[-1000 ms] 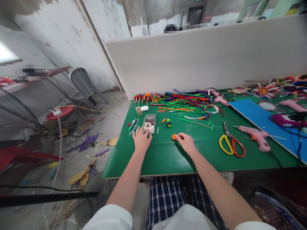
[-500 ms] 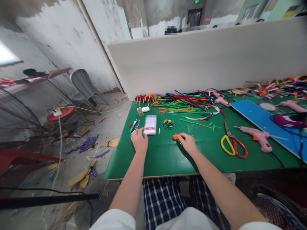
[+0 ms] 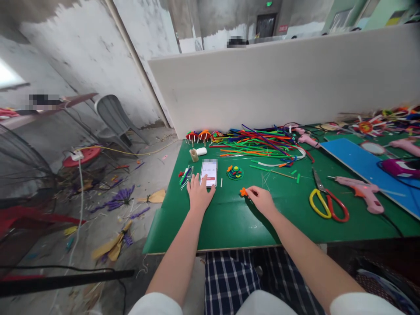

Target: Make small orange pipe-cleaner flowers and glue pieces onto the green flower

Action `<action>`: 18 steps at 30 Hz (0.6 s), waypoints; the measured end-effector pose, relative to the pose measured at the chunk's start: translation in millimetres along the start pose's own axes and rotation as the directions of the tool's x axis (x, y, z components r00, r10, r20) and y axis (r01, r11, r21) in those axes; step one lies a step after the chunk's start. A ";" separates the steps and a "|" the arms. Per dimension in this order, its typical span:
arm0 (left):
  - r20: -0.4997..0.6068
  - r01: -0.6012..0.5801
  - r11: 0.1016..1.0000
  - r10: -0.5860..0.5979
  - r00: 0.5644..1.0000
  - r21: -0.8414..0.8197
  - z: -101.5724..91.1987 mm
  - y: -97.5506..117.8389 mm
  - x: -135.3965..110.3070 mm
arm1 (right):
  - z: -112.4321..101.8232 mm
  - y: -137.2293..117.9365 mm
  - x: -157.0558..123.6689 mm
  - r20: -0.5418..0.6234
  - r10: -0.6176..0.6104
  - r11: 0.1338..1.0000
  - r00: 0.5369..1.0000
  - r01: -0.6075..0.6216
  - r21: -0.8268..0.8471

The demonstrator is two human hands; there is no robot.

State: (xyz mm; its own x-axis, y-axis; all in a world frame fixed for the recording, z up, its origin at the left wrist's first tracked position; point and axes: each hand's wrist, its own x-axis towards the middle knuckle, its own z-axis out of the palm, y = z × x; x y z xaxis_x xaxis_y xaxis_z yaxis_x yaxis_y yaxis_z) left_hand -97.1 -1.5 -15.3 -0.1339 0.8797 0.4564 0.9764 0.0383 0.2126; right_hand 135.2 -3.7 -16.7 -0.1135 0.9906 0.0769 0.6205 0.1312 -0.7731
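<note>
My left hand [image 3: 199, 194] is spread over the lower end of a phone [image 3: 209, 169] that lies face up, its screen lit with digits and a red button. Between the fingertips of my right hand [image 3: 261, 200] is a small orange pipe-cleaner flower [image 3: 243, 192], held just above the green tabletop. Beyond that flower lies a green coiled disc [image 3: 235, 173] with yellow, red and blue pieces and another orange flower on it. A short white stick [image 3: 221, 182] rests between the phone and the disc.
Pipe cleaners [image 3: 259, 142] are heaped along the partition [image 3: 262, 87]. To the right lie open scissors [image 3: 327, 203], a pink glue gun [image 3: 362, 190] and a blue board [image 3: 364, 164]. A beige holder [image 3: 194, 155] stands behind the phone. The table's left edge drops to a littered floor.
My left hand has shifted right from beside the phone onto its lower part, fingers now spread. The right hand still holds the orange flower. The view has shifted slightly.
</note>
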 end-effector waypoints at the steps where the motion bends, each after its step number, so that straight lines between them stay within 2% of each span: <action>1: -0.008 -0.001 1.000 0.001 1.000 -0.012 0.2 -1.2 0.9 | 0.1 -0.1 0.0 0.002 -0.002 1.000 1.000 0.002 -0.001; 5: -0.093 -0.034 0.992 0.023 0.995 -0.122 -1.0 -6.3 3.9 | 0.7 -1.2 -0.2 0.004 -0.018 1.000 1.000 0.018 -0.008; 8: -0.136 -0.094 0.973 0.067 0.989 -0.209 -3.8 -2.5 2.4 | 1.5 -2.1 -1.1 0.000 -0.045 0.999 0.999 0.045 -0.009; 10: -0.119 -0.173 0.950 0.147 0.982 -0.261 -5.7 9.5 -2.7 | 1.7 -2.6 -2.8 -0.006 -0.071 0.997 0.997 0.071 -0.001; 13: -0.034 -0.319 0.859 0.334 0.942 -0.401 -7.3 41.6 -13.8 | -1.4 -4.1 -6.5 -0.026 -0.126 0.992 0.992 0.127 0.027; 14: 0.051 -0.283 0.789 0.368 0.929 -0.546 -7.4 54.0 -16.7 | -3.9 -5.1 -7.3 -0.036 -0.147 0.988 0.989 0.148 0.036; 16: 0.239 -0.009 0.647 0.294 0.926 -0.762 -6.8 76.8 -18.4 | -11.5 -7.8 -6.3 -0.056 -0.185 0.981 0.981 0.187 0.049; 18: 0.375 0.238 0.469 0.224 0.899 -0.850 -4.9 93.5 -13.2 | -21.2 -11.2 0.1 -0.065 -0.218 0.974 0.974 0.222 0.052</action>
State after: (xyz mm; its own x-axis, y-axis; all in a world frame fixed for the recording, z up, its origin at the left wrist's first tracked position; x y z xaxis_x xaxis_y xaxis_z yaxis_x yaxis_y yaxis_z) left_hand -4.8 -11.8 2.8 0.1618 0.9777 0.1338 0.2818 -0.1757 0.9432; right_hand 144.7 -4.2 5.4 -0.1957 0.9384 0.2847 0.5383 0.3455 -0.7687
